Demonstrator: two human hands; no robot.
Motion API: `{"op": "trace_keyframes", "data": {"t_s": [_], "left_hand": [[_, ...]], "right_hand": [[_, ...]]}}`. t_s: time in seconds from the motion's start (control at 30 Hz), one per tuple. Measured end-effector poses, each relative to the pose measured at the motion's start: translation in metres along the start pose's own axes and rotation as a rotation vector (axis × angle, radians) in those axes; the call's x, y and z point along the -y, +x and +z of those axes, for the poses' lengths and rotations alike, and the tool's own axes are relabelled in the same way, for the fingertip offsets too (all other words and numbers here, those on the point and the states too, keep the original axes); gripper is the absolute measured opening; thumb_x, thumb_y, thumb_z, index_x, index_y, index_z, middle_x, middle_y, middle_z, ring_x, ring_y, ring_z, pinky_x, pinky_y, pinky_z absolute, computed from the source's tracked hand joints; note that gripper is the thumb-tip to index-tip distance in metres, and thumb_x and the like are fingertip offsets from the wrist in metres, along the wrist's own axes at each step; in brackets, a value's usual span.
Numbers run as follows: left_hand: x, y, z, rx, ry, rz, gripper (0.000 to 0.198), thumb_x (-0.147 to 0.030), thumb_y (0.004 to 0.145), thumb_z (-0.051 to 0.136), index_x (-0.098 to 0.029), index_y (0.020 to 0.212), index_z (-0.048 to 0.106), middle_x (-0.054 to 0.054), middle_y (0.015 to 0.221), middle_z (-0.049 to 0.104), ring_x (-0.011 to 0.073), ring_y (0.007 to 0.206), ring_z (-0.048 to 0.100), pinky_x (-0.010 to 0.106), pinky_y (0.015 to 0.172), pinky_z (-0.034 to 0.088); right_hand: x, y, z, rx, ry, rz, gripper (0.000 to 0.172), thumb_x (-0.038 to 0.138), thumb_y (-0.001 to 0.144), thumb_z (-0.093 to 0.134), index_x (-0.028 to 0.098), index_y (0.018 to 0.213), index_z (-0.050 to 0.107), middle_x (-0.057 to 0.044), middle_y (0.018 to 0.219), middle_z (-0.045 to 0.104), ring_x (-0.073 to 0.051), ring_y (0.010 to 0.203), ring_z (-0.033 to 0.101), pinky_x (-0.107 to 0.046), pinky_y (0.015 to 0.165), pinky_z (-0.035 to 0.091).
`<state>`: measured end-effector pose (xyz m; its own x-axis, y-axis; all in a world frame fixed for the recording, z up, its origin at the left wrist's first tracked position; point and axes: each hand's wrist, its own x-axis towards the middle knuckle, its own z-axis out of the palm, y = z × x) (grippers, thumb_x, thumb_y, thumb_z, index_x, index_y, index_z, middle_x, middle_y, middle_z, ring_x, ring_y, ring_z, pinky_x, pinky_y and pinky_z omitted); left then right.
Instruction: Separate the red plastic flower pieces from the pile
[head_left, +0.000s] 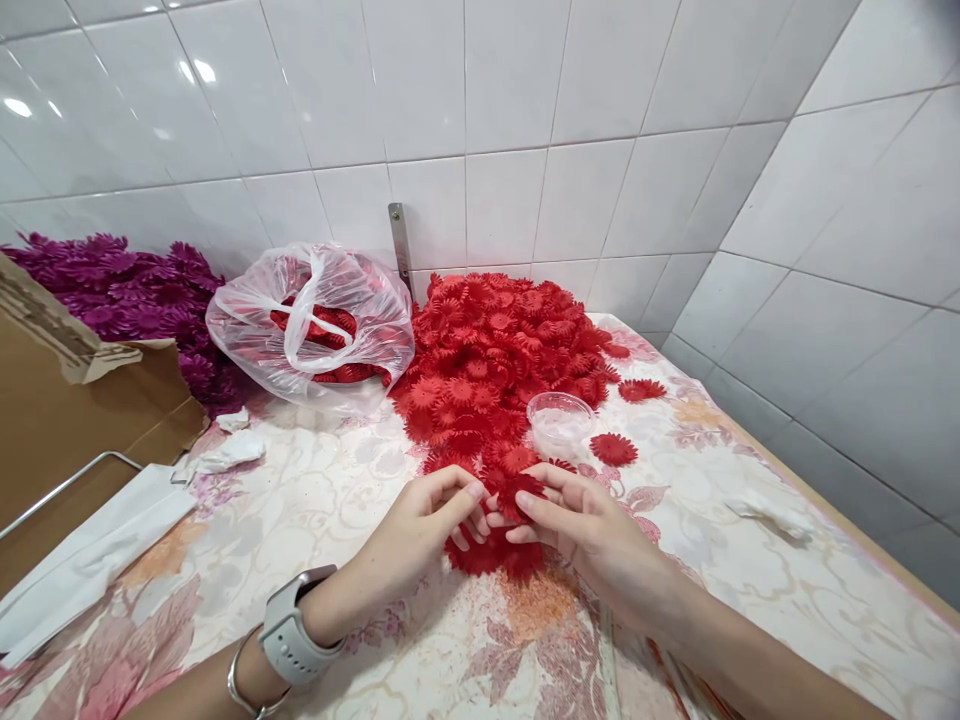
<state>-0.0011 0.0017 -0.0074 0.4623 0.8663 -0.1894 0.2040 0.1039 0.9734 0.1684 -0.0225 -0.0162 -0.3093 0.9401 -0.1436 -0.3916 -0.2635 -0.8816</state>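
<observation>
My left hand [424, 525] and my right hand [585, 525] meet near the table's front over a small stack of red fabric flowers [487, 555]. Both pinch one red flower piece [516, 495] between thumbs and fingertips. The left wrist wears a white watch and a thin bangle. Just behind the hands a big heap of red flowers [499, 350] spreads to the wall. A small clear plastic cup [560, 420] stands at the heap's right edge. Loose red flowers [613, 448] lie beside it.
A knotted clear plastic bag of red flowers [315, 325] sits left of the heap. Purple flowers [127, 285] pile at the far left behind a cardboard box [67, 420]. White paper [82, 555] lies at the left. The floral tablecloth [750, 580] ends at the tiled wall on the right.
</observation>
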Motion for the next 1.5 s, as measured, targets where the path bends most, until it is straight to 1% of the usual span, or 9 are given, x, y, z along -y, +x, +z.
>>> {"op": "trace_keyframes", "data": {"t_s": [0.1, 0.23, 0.53, 0.77, 0.97, 1.17, 1.3, 1.43, 1.5], "left_hand": [[0.000, 0.001, 0.000, -0.037, -0.008, 0.012, 0.024, -0.037, 0.083, 0.046, -0.016, 0.075, 0.054, -0.001, 0.066, 0.059, 0.0100, 0.059, 0.054, 0.021, 0.055, 0.041], [-0.002, -0.002, 0.001, -0.052, 0.015, 0.057, 0.021, -0.037, 0.081, 0.051, -0.016, 0.077, 0.056, -0.001, 0.065, 0.058, 0.0099, 0.059, 0.053, 0.021, 0.057, 0.042], [-0.007, -0.008, 0.006, -0.047, 0.059, 0.145, 0.020, -0.032, 0.070, 0.066, -0.017, 0.080, 0.058, 0.001, 0.081, 0.061, 0.0147, 0.074, 0.059, 0.024, 0.064, 0.047], [-0.005, -0.006, 0.004, -0.001, -0.132, 0.064, 0.018, -0.030, 0.073, 0.063, -0.016, 0.082, 0.057, 0.001, 0.071, 0.062, 0.0127, 0.066, 0.059, 0.025, 0.063, 0.047], [-0.004, -0.002, 0.001, -0.061, -0.187, 0.053, 0.025, -0.030, 0.068, 0.068, -0.016, 0.086, 0.058, 0.001, 0.080, 0.061, 0.0114, 0.070, 0.057, 0.023, 0.062, 0.045], [0.002, -0.002, 0.008, -0.026, -0.234, 0.009, 0.026, -0.023, 0.064, 0.070, -0.017, 0.084, 0.055, -0.001, 0.076, 0.058, 0.0085, 0.063, 0.056, 0.021, 0.060, 0.044], [0.001, -0.005, 0.013, -0.065, -0.282, -0.028, 0.026, -0.025, 0.065, 0.070, -0.018, 0.081, 0.051, -0.002, 0.071, 0.057, 0.0098, 0.063, 0.057, 0.021, 0.058, 0.043], [-0.003, -0.006, 0.011, -0.067, -0.241, 0.026, 0.022, -0.025, 0.066, 0.069, -0.018, 0.079, 0.052, 0.000, 0.079, 0.059, 0.0134, 0.075, 0.058, 0.025, 0.065, 0.046], [-0.004, -0.006, 0.008, -0.115, -0.217, 0.051, 0.020, -0.027, 0.069, 0.066, -0.018, 0.081, 0.053, 0.001, 0.083, 0.059, 0.0140, 0.078, 0.057, 0.025, 0.067, 0.047]], "right_hand": [[-0.001, 0.000, -0.001, 0.008, -0.020, 0.006, 0.020, 0.029, 0.071, 0.068, 0.015, 0.084, 0.066, -0.004, 0.078, 0.066, -0.014, 0.072, 0.063, -0.029, 0.076, 0.050], [0.000, -0.001, 0.000, -0.055, -0.098, 0.042, 0.018, 0.030, 0.067, 0.071, 0.014, 0.074, 0.068, -0.001, 0.066, 0.065, -0.012, 0.061, 0.063, -0.024, 0.065, 0.051], [-0.002, -0.003, 0.003, -0.137, -0.178, 0.041, 0.026, 0.035, 0.061, 0.073, 0.015, 0.060, 0.056, 0.001, 0.054, 0.062, -0.011, 0.051, 0.059, -0.023, 0.054, 0.048], [0.003, -0.004, 0.005, -0.047, -0.261, -0.003, 0.015, 0.031, 0.072, 0.062, 0.016, 0.070, 0.061, 0.000, 0.061, 0.061, -0.011, 0.055, 0.057, -0.024, 0.056, 0.046], [0.007, -0.003, 0.001, -0.040, -0.431, -0.065, 0.018, 0.024, 0.075, 0.053, 0.020, 0.092, 0.059, 0.005, 0.059, 0.051, -0.009, 0.051, 0.047, -0.023, 0.053, 0.039], [0.003, -0.002, 0.001, -0.066, -0.489, -0.054, 0.015, 0.031, 0.074, 0.059, 0.017, 0.076, 0.054, 0.003, 0.063, 0.051, -0.010, 0.058, 0.046, -0.022, 0.053, 0.036], [0.001, -0.004, 0.004, -0.053, -0.441, -0.094, 0.014, 0.031, 0.074, 0.062, 0.019, 0.080, 0.058, 0.002, 0.069, 0.057, -0.011, 0.065, 0.052, -0.023, 0.060, 0.041], [-0.001, -0.004, 0.004, -0.209, -0.325, -0.125, 0.016, 0.034, 0.073, 0.063, 0.019, 0.074, 0.061, 0.001, 0.073, 0.061, -0.013, 0.069, 0.058, -0.025, 0.065, 0.045], [0.000, -0.003, 0.002, -0.273, -0.274, -0.111, 0.020, 0.036, 0.071, 0.065, 0.019, 0.081, 0.063, 0.000, 0.074, 0.063, -0.014, 0.067, 0.059, -0.027, 0.064, 0.047]]}}
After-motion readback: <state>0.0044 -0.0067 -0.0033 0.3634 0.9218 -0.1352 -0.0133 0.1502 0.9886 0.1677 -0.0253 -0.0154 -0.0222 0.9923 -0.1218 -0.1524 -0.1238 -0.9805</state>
